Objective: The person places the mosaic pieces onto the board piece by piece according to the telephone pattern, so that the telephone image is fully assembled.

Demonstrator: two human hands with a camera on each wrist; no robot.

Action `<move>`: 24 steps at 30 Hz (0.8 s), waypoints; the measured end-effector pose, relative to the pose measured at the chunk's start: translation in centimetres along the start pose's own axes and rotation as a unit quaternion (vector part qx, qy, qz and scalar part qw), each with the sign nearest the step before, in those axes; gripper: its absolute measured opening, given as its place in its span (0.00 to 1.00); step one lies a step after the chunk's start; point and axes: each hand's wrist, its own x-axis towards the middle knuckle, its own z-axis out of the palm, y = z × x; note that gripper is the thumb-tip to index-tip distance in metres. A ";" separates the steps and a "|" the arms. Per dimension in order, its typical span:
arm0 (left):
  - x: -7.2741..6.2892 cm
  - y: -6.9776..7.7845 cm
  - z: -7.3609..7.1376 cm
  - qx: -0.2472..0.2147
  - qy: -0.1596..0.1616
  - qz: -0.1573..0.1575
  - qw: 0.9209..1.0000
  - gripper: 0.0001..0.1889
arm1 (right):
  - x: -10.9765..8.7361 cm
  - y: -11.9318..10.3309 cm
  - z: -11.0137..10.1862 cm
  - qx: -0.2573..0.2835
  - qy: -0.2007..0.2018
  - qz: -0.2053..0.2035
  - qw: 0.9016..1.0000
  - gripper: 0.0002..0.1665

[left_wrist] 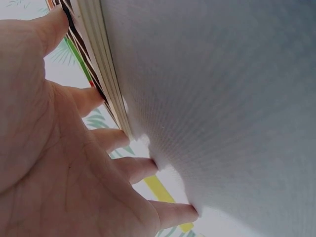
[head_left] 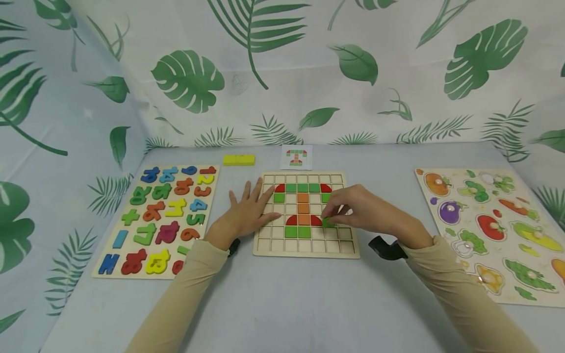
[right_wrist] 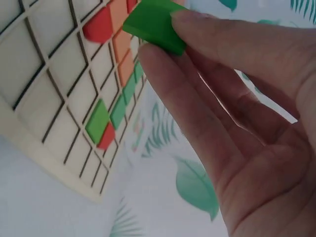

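Note:
A wooden grid board [head_left: 273,247] lies in the middle of the table, with red, orange and green tiles set in its squares. My right hand [head_left: 362,211] pinches a green square tile [right_wrist: 155,24] between thumb and fingers, just over the lower right part of the board. In the right wrist view the tile is held above the grid, apart from the tiles lying in it. My left hand [head_left: 243,213] lies spread at the board's left edge, thumb and index finger on the board, other fingertips on the table, as the left wrist view shows.
Behind the board lies a pattern card [head_left: 296,157] with a similar coloured figure. Left of it is a yellow block [head_left: 239,160]. A number puzzle [head_left: 125,230] stands at the left, and a vegetable puzzle [head_left: 476,255] at the right. A leaf-print cloth [head_left: 282,73] hangs behind the table.

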 end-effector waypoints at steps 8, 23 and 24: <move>0.0 0.1 -0.1 0.004 -0.003 -0.003 1.000 0.44 | 0.8 0.4 1.6 0.007 0.019 0.002 1.000 0.11; 0.0 0.1 -0.1 0.002 -0.005 0.000 1.000 0.43 | 1.2 1.5 3.5 0.032 0.010 -0.006 0.999 0.09; 0.0 0.1 -0.1 0.003 -0.005 -0.001 1.000 0.43 | 1.3 1.5 3.6 0.031 0.009 -0.007 0.999 0.09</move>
